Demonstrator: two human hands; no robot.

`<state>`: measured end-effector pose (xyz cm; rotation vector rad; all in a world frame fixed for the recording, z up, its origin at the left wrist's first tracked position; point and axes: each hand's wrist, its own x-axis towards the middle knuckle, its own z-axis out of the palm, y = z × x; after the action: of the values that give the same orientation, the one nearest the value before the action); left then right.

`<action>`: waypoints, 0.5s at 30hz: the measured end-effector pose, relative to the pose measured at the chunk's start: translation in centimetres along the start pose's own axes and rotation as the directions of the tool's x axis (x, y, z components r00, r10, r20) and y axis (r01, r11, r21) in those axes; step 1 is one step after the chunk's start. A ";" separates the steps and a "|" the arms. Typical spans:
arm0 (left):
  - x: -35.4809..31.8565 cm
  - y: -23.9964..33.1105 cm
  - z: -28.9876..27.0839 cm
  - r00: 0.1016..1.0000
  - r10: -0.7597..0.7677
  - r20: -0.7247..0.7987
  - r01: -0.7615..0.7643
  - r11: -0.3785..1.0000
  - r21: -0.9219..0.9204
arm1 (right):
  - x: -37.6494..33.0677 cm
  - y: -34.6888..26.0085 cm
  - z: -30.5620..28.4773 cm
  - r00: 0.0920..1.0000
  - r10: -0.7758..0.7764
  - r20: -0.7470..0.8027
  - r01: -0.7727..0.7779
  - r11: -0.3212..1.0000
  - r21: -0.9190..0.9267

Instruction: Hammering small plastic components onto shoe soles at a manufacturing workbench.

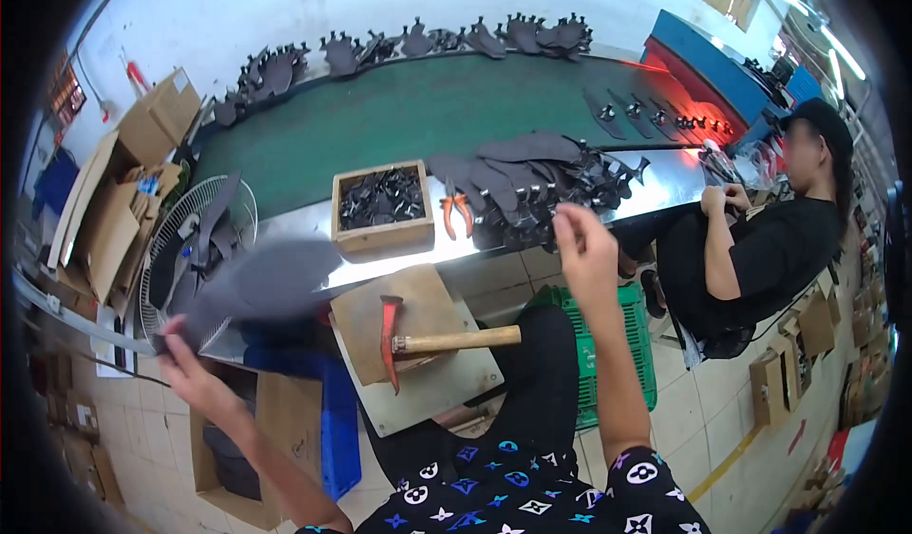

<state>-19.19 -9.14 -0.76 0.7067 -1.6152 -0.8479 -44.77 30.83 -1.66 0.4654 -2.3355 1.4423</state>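
Note:
My left hand [195, 377] grips a dark grey shoe sole [271, 279] by its near end. The sole is smeared by motion and extends toward the wooden box. My right hand [587, 254] is raised beside the near edge of a heap of dark grey soles with black plugs [527, 168]; its fingers are loosely bent and apart, with nothing visible in them. Before me, a hammer [451, 340] with a red head and wooden handle lies on a brown pad [356, 311] atop a pale board [461, 377].
A wooden box [380, 239] of small black parts and orange-handled pliers [454, 209] rest on the metal ledge beside a green conveyor belt [380, 121]. A fan cage [249, 197] holding soles stands left. A person [779, 239] sits right; a green crate [632, 344] is below.

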 end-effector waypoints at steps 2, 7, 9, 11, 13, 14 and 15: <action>1.4 1.7 1.3 0.988 0.038 -0.148 -0.006 0.977 0.215 | 3.4 1.4 -0.7 0.998 -0.050 0.025 0.051 0.998 -0.021; -1.5 4.9 2.8 0.942 0.309 -0.131 -0.263 0.922 0.285 | 7.8 5.8 4.7 0.941 -0.217 0.260 0.315 0.843 -0.436; -5.0 7.4 4.8 0.951 0.295 0.090 -0.306 0.939 0.158 | 9.4 4.4 6.1 0.972 -0.195 0.134 0.232 0.897 -0.377; -8.1 8.3 7.1 0.916 0.263 0.304 -0.309 0.944 0.115 | 11.2 2.1 5.2 0.991 -0.096 0.098 0.107 0.989 -0.107; -10.2 9.1 9.0 0.849 0.188 0.494 -0.248 0.967 0.058 | 10.9 -2.7 3.7 0.958 0.143 0.248 -0.254 0.823 0.508; -11.1 9.6 10.3 0.829 0.201 0.522 -0.237 0.972 0.001 | 9.2 -7.4 3.2 0.936 0.183 0.299 -0.343 0.660 0.668; -11.7 10.8 10.3 0.831 0.261 0.491 -0.269 0.961 -0.055 | 7.0 -10.5 3.5 0.909 0.075 0.411 -0.376 0.577 0.726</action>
<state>-27.09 8.05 0.52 0.2638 -2.1249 -0.8509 -46.63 22.55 8.30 0.6893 -1.8645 2.7462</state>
